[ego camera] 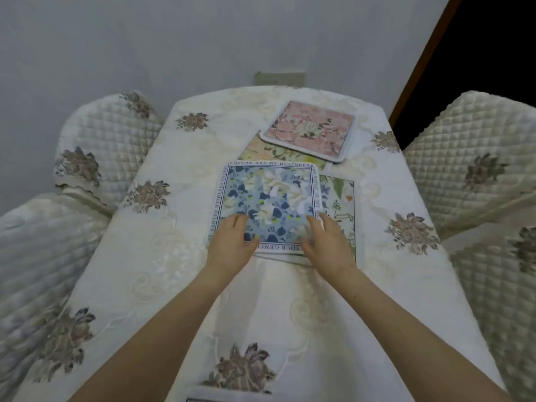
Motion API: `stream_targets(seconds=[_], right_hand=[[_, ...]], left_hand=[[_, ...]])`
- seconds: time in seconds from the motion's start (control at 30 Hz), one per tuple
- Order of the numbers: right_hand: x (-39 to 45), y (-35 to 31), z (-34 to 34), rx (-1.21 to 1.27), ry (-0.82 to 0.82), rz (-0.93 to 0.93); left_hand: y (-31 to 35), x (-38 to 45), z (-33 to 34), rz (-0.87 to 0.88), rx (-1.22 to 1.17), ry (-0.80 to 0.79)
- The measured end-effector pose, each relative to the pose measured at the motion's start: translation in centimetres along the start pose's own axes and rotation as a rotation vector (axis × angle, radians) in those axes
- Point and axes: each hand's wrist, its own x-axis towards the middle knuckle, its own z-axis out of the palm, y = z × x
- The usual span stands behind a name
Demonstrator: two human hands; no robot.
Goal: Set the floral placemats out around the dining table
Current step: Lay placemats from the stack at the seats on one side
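Note:
A blue floral placemat with a lettered border lies in the middle of the table, on top of others. My left hand rests flat on its near left corner. My right hand lies over its near right corner, thumb at the mat's front edge; whether it pinches the edge I cannot tell. A green-and-white placemat pokes out from under the blue one on the right. A yellow floral placemat shows behind it. A pink floral placemat lies farther back, overlapping the yellow one.
The table wears a cream embroidered cloth with flower patches. Quilted covered chairs stand at the left and right. A grey wall is behind the table's far end, with a dark doorway at the back right.

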Motion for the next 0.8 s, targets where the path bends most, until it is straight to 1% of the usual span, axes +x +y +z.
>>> stream_targets(seconds=[0.07, 0.17, 0.23, 0.3, 0.57, 0.73, 0.8], right_hand=[[2.6, 0.8, 1.2, -0.006, -0.008, 0.03], [5.2, 1.7, 2.8, 0.009, -0.015, 0.099], [6.2, 2.0, 3.5, 0.011, -0.035, 0.138], [7.1, 1.9, 4.0, 0.018, -0.051, 0.153], [7.6, 1.3, 4.7, 0.184, -0.021, 0.19], [6.0, 0.7, 5.4, 0.197, 0.005, 0.216], [5.2, 0.3, 5.7, 0.188, 0.015, 0.219]], left_hand=[[-1.6, 2.2, 1.0, -0.03, 0.026, -0.002], [-3.9, 4.8, 1.8, -0.158, 0.044, -0.01], [-4.9, 5.9, 1.9, -0.251, 0.026, -0.032], [-5.5, 6.6, 1.9, -0.3, -0.013, -0.022], [-5.6, 7.2, 2.3, -0.33, -0.122, 0.068], [-5.4, 5.9, 2.4, -0.295, -0.115, 0.077], [-5.8, 5.6, 2.2, -0.316, -0.023, 0.07]])
